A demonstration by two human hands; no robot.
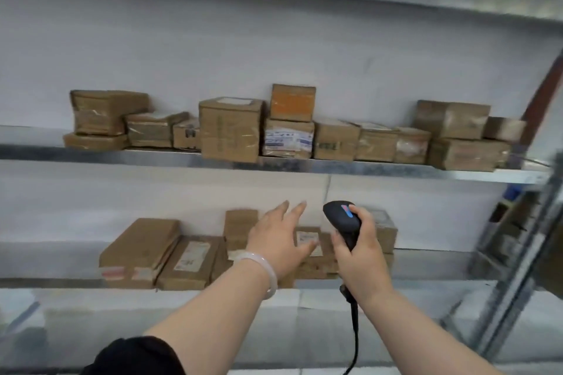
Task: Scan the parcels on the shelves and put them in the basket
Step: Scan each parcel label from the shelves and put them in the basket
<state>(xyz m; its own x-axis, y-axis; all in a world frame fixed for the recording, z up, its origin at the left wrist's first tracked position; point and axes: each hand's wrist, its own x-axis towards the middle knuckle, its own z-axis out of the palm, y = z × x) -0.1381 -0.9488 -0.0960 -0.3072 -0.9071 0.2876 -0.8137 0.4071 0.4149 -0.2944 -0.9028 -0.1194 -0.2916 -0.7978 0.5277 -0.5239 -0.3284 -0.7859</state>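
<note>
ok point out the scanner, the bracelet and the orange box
scanner [342, 219]: head view, on its black head
bracelet [272, 274]: head view, on the pale band at the wrist
orange box [292, 103]: head view, on its front face

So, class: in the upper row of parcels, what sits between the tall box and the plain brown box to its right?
Head view: a parcel taped white and blue, an orange box on top.
</note>
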